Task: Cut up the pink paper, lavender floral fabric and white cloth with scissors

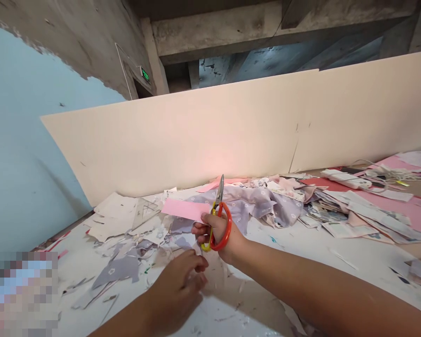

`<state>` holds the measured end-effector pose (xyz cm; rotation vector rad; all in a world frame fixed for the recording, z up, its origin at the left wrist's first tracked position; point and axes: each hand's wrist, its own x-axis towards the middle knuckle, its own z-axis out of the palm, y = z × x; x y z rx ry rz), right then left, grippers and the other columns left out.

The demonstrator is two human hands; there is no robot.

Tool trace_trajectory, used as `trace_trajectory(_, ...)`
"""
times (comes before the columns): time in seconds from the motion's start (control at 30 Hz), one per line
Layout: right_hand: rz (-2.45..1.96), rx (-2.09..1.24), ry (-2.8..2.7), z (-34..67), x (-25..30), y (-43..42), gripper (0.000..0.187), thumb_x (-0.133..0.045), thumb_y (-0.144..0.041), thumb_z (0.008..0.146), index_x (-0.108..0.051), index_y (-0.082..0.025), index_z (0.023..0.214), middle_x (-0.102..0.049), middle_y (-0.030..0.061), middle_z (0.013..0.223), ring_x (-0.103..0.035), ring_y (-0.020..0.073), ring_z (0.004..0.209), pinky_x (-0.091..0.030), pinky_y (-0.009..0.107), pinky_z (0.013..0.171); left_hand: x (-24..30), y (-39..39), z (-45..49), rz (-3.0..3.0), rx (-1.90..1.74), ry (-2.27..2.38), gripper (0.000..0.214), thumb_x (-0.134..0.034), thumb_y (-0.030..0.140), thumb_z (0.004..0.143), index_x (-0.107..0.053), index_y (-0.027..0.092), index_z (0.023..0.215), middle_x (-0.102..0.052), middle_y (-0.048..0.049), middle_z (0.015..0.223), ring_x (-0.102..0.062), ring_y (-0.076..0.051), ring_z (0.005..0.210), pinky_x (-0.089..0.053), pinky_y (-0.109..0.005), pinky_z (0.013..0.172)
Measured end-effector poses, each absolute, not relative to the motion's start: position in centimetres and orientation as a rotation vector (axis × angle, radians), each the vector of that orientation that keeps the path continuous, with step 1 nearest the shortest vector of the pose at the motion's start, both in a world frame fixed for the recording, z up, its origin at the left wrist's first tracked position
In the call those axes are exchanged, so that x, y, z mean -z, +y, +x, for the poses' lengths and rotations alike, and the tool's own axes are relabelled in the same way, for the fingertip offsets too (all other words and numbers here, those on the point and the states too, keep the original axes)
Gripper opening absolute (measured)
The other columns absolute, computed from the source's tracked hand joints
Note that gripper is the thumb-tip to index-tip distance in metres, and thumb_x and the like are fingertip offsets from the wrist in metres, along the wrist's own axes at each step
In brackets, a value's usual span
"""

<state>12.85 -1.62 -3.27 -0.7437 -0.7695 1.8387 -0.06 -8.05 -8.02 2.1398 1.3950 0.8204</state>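
My right hand (220, 233) is closed around scissors (220, 220) with red and yellow handles. Their metal blades point up and away from me. Between the thumb and fingers of this same hand is a pink paper rectangle (184, 209), sticking out to the left. My left hand (182, 285) hovers lower and to the left, above the white table (245, 283). Its fingers are loosely bent, with a gap to the thumb, and nothing shows in them. Purple flowered fabric (256, 201) lies crumpled behind my right hand.
At the left are off-white paper sheets (114, 215), a clear set square (145, 213) and purple scraps (117, 271). Piled paper pieces (365, 215) and a white power strip (345, 179) lie right. A cream board (203, 140) stands along the back, beside a blue wall (17, 140).
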Motion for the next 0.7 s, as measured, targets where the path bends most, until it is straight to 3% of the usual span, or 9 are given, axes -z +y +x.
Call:
trace_trajectory(0.13,-0.863,-1.882,-0.744,13.1,2.2,-1.7,0.003,-0.044,-0.013,0.079,-0.046,-0.011,0.076,-0.058,0.0053,0.059,-0.062,0.0160,0.059,-0.041,0.019,0.039,8.2,-8.7,0.2,2.396,-0.598,1.366,0.044,-0.046,0.027,0.077,-0.048,0.028,0.120,-0.053,-0.0078,0.115,-0.043,-0.026,0.106,-0.029,-0.041,0.093)
trace_trajectory(0.23,-0.886,-1.962,-0.828,13.4,2.0,-1.6,0.003,-0.045,-0.012,0.078,-0.048,-0.010,0.079,-0.061,0.0080,0.067,-0.063,0.0169,0.062,-0.041,0.019,0.038,8.5,-8.7,0.2,2.294,-0.688,1.363,0.044,-0.051,0.030,0.074,-0.051,0.029,0.118,-0.057,-0.0088,0.110,-0.045,-0.029,0.103,-0.026,-0.041,0.095)
trace_trajectory(0.37,-0.880,-2.029,-0.858,13.6,1.7,-1.8,0.003,-0.045,-0.011,0.077,-0.048,-0.011,0.076,-0.061,0.0061,0.068,-0.063,0.0153,0.061,-0.043,0.019,0.038,8.9,-8.5,0.9,1.845,-0.869,1.416,0.019,-0.054,0.031,0.071,-0.062,0.023,0.086,-0.060,-0.0082,0.086,-0.052,-0.023,0.079,-0.040,-0.035,0.072)
trace_trajectory(0.43,-0.875,-2.027,-0.864,13.6,1.5,-2.1,0.003,-0.045,-0.010,0.076,-0.047,-0.011,0.075,-0.059,0.0054,0.065,-0.063,0.0149,0.060,-0.043,0.018,0.038,8.8,-8.5,1.5,1.519,-0.936,1.360,0.020,-0.056,0.033,0.070,-0.058,0.020,0.085,-0.057,-0.0054,0.073,-0.051,-0.018,0.064,-0.039,-0.029,0.057)
trace_trajectory(0.5,-0.877,-2.004,-0.885,13.5,1.5,-2.2,0.002,-0.046,-0.010,0.076,-0.046,-0.011,0.074,-0.059,0.0059,0.066,-0.063,0.0151,0.058,-0.042,0.018,0.038,8.4,-8.4,1.8,1.273,-0.988,1.232,0.031,-0.060,0.033,0.067,-0.055,0.020,0.095,-0.055,-0.0023,0.066,-0.050,-0.015,0.060,-0.037,-0.026,0.054)
trace_trajectory(0.6,-0.909,-1.993,-0.897,13.3,2.0,-2.2,0.001,-0.047,-0.010,0.075,-0.046,-0.010,0.074,-0.059,0.0064,0.065,-0.062,0.0149,0.056,-0.042,0.018,0.037,7.5,-8.1,1.5,1.154,-1.085,1.048,0.052,-0.065,0.033,0.062,-0.047,0.023,0.110,-0.058,-0.0040,0.081,-0.054,-0.016,0.074,-0.039,-0.026,0.061)
trace_trajectory(0.7,-0.934,-2.002,-0.919,12.9,3.0,-2.1,0.004,-0.045,-0.011,0.075,-0.048,-0.010,0.074,-0.059,0.0063,0.063,-0.060,0.0134,0.052,-0.042,0.018,0.038,6.9,-7.9,0.7,1.168,-1.170,0.991,0.054,-0.063,0.040,0.063,-0.044,0.027,0.112,-0.055,-0.0059,0.104,-0.052,-0.019,0.091,-0.040,-0.026,0.067)
